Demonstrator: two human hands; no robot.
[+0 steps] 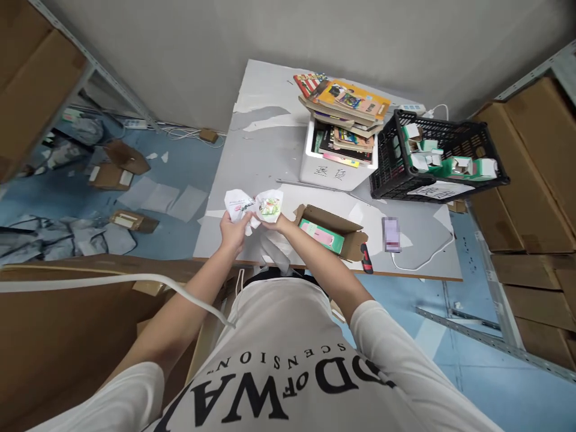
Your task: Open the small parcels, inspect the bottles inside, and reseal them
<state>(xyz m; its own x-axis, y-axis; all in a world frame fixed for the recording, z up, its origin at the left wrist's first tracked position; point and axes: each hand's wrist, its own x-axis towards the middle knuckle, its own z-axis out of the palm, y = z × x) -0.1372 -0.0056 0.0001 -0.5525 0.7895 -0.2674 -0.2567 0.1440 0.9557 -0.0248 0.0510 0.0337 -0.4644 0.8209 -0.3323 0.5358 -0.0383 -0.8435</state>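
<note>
Near the front left of the table, my left hand (pixel 233 234) is closed on a crumpled white printed wrapper (pixel 238 203) with a pink flower design. My right hand (pixel 273 224) grips another white piece with a green printed pattern (pixel 270 206), right beside it. Whether the two pieces are joined cannot be made out. To the right of my right hand lies an open cardboard box (pixel 357 235) with a green and pink box (pixel 321 235) inside. A red and black utility knife (pixel 366 259) rests against that box's right end.
A white bin (pixel 335 174) piled with books (pixel 355 101) stands at the back of the table (pixel 265 144). Beside it is a black crate (pixel 382 183) of green and white boxes. A phone (pixel 391 233) lies front right with its cable. Cartons flank both sides.
</note>
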